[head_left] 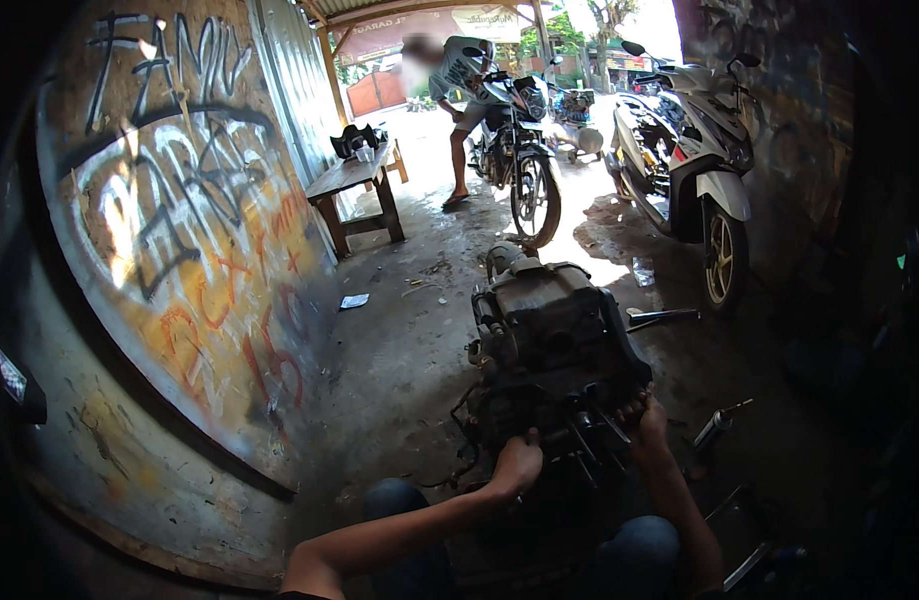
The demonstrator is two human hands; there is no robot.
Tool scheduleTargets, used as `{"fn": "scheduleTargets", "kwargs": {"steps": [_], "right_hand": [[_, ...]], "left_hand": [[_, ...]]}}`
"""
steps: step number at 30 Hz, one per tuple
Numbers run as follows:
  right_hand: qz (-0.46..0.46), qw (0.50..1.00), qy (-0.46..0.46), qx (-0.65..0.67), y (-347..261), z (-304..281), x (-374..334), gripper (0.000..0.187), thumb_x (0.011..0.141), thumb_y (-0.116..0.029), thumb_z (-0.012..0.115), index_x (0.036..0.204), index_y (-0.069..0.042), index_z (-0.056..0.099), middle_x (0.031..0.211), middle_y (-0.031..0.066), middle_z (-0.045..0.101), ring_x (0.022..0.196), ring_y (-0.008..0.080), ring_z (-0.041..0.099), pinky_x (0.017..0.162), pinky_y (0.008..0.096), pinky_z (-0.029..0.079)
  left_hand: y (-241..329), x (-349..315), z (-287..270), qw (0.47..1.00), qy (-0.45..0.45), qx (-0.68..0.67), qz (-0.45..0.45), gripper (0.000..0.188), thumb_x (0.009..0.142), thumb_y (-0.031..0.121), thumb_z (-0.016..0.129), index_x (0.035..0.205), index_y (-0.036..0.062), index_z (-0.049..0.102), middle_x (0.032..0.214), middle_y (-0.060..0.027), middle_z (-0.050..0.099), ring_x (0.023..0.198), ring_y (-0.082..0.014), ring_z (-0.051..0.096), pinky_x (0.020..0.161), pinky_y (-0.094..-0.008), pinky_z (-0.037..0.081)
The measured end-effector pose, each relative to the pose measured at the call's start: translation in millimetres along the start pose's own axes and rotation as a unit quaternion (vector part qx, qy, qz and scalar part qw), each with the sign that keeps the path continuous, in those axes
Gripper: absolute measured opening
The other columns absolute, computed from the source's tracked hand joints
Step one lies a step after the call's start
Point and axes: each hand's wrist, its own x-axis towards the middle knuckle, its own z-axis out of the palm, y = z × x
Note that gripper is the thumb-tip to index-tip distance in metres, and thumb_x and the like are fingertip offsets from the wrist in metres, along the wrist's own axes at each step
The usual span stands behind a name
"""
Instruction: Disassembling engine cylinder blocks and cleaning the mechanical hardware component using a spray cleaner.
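Head view, looking down past both knees onto a grimy scooter engine block [551, 345] sitting on the concrete floor [399, 360], directly ahead of both hands. Left hand [517, 462] curled and pressed against the near lower edge of the block, fingers folded in, grip on any part too dark to tell. Right hand [647, 418] wrapped over the near right corner, fingers hooked among black hoses and cables [594, 425]. Likely heavy, rigid cast metal, oily and slippery, with sharp fins; best held by the solid casing, not the soft hoses. Small metal tools [721, 420] just right of the right hand. Farther beyond the hands: white scooter [694, 160], motorcycle [519, 150] with another person [459, 100], wooden bench [354, 185]. Graffiti wall [189, 240] to the left.
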Motion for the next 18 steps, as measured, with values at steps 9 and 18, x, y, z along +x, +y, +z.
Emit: {"fn": "scheduleTargets", "kwargs": {"steps": [9,18], "right_hand": [[0.02,1.0,0.016,0.009,0.6,7.1,-0.4,0.035,0.104,-0.036,0.031,0.078,-0.017,0.043,0.055,-0.0051,0.022,0.049,0.0105,0.022,0.051,0.0297,0.027],[0.013,1.0,0.017,-0.013,-3.9,6.1,-15.3,0.036,0.104,-0.035,0.031,0.076,-0.016,0.041,0.056,-0.0047,0.023,0.049,0.0109,0.022,0.051,0.03,0.029]], "left_hand": [[-16.2,-24.9,20.8,0.959,0.168,-0.015,0.227,0.041,0.103,0.031,0.031,0.105,-0.0019,0.055,0.078,-0.0287,0.062,0.078,-0.0485,0.06,0.065,-0.0531,0.046],[-45.3,-11.7,31.0,0.936,0.222,-0.08,0.262,0.048,0.103,0.038,0.032,0.108,-0.0008,0.059,0.076,-0.0236,0.063,0.064,-0.0422,0.063,0.058,-0.0462,0.048]]}}
